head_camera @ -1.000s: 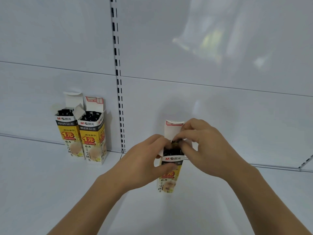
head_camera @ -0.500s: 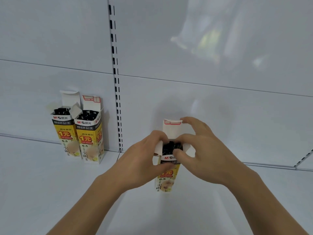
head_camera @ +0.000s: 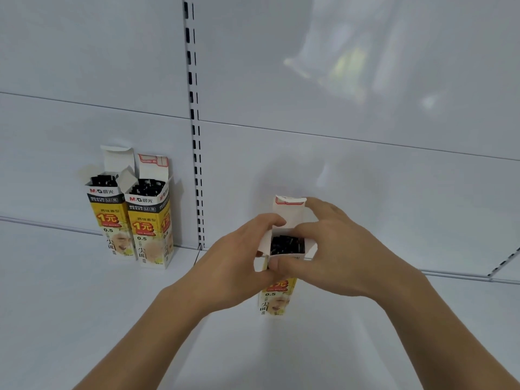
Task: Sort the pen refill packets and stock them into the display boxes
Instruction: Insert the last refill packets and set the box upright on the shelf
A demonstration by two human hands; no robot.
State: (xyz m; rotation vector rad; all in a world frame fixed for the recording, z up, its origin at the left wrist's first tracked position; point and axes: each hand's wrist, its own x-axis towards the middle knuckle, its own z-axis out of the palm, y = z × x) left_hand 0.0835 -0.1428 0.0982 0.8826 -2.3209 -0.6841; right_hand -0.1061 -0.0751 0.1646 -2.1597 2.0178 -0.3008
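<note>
A yellow and white refill display box (head_camera: 277,301) stands upright on the white shelf (head_camera: 84,305), its top open and full of black refill ends (head_camera: 287,244). My left hand (head_camera: 239,266) grips its left side near the top, fingers on the left flap. My right hand (head_camera: 334,254) holds the right side, with the thumb across the front and a finger on the raised back flap (head_camera: 288,211). At the back left, two matching open boxes (head_camera: 112,218) (head_camera: 150,229) stand side by side against the back panel.
A slotted upright rail (head_camera: 195,130) runs down the white back panel between the two boxes and the held one. The shelf surface stretches left, right and toward me.
My right fingers have left the refill ends and spread the box's flaps, so the black ends now show. The box has stayed in place, and the view has shifted slightly.
</note>
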